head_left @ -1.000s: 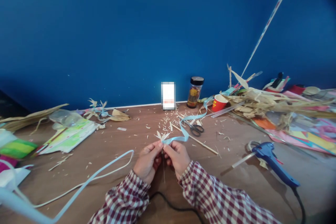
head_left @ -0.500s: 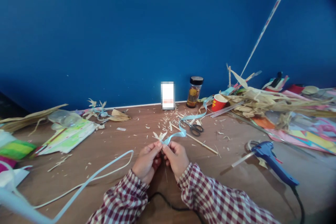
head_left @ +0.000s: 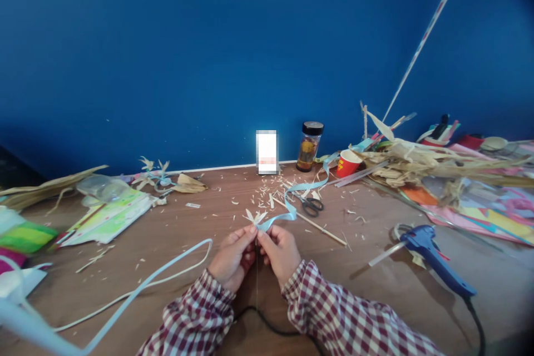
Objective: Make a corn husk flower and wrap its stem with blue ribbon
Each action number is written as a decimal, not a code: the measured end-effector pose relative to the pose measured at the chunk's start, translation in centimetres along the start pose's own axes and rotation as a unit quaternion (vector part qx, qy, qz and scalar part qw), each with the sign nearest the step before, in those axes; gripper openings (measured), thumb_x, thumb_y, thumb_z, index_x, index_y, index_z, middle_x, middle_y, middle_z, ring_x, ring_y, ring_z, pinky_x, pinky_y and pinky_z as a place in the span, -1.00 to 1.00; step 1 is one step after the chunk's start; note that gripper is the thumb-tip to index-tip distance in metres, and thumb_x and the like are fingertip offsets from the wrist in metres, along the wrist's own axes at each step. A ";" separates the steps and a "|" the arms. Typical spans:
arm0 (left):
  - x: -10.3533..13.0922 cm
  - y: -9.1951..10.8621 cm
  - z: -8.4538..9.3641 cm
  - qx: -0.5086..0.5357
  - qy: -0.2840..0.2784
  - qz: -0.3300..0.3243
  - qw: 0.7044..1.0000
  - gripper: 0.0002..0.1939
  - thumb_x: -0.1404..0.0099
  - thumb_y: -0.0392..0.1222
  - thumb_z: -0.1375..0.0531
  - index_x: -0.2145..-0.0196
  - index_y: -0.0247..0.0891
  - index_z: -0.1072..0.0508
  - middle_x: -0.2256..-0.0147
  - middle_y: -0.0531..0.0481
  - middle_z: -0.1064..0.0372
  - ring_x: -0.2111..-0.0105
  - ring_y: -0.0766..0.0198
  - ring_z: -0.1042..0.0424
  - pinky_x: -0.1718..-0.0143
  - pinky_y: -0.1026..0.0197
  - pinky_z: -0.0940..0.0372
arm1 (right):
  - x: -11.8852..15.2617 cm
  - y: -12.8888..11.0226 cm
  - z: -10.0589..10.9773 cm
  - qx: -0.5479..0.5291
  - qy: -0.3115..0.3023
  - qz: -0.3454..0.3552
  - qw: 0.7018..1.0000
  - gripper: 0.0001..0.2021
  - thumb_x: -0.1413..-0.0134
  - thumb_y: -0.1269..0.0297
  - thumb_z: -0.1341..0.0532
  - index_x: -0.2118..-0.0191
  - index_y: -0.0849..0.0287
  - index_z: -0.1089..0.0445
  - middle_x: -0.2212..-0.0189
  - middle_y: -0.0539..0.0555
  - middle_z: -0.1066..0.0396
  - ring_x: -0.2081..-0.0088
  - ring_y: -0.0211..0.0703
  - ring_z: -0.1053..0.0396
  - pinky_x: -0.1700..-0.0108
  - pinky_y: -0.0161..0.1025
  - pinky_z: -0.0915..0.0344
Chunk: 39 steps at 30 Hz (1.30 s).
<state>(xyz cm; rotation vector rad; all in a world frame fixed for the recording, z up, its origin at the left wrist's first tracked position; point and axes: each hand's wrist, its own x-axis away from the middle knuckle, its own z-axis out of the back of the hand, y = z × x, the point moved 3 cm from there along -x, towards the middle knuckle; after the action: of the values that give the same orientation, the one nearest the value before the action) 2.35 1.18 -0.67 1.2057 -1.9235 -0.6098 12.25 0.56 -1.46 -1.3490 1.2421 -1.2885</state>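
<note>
Close together at the centre of the view, both hands work just above the brown table. My left hand [head_left: 235,256] is closed, pinching the base of a small pale corn-husk flower [head_left: 255,216] whose pointed petals spread upward. My right hand [head_left: 280,253] is closed on the near end of a light blue ribbon [head_left: 280,218], right beside the flower base. From there the ribbon curls away toward the back of the table. A thin wire-like stem [head_left: 257,283] hangs down between the hands. How the ribbon meets the stem is hidden by my fingers.
Scissors [head_left: 312,207] and a thin stick [head_left: 321,228] lie beyond my hands among husk scraps. A blue glue gun [head_left: 438,261] rests at right. Behind stand a lidded jar [head_left: 309,147] and a red paper cup [head_left: 349,163]. Dried husks [head_left: 450,164] are heaped at right.
The stem below my hands has swung slightly left and now hangs nearly straight down. The flower has turned a little between my fingers. Both hands keep their hold.
</note>
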 end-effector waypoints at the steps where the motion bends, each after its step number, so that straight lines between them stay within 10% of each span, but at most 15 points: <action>1: 0.0 0.0 0.0 -0.004 -0.002 0.002 1.000 -0.76 0.09 -0.20 -0.34 0.58 -0.38 -0.36 0.68 0.19 -0.06 0.69 0.58 0.03 0.73 0.51 0.07 | 0.1 -0.2 0.1 0.020 0.001 0.005 1.000 -0.76 0.05 0.15 -0.13 0.52 0.25 -0.26 0.69 -0.08 -0.17 0.68 -0.40 -0.09 0.69 -0.44 -0.04; 30: -0.3 0.4 1.1 -0.022 -0.023 0.058 0.998 -0.78 0.05 -0.24 -0.32 0.58 -0.39 -0.33 0.66 0.19 -0.02 0.70 0.60 0.05 0.77 0.56 0.15 | 0.4 -0.9 0.0 0.095 -0.013 0.086 0.992 -0.79 0.01 0.24 -0.11 0.57 0.22 -0.24 0.72 -0.12 -0.08 0.64 -0.37 -0.03 0.59 -0.40 -0.01; 39: -0.1 0.6 1.3 -0.018 -0.035 0.040 0.998 -0.76 -0.01 -0.24 -0.29 0.58 -0.36 -0.27 0.64 0.18 0.00 0.67 0.58 0.06 0.75 0.54 0.17 | 0.5 -4.4 2.9 0.171 0.112 0.253 0.945 -0.78 -0.09 0.21 -0.06 0.50 0.20 -0.26 0.61 -0.07 -0.16 0.57 -0.34 -0.08 0.49 -0.37 -0.07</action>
<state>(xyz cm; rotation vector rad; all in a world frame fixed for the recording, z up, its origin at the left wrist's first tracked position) 1.03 1.56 -0.99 1.0916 -2.0000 -0.6496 15.54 0.46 2.68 -0.5921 1.3310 -1.2285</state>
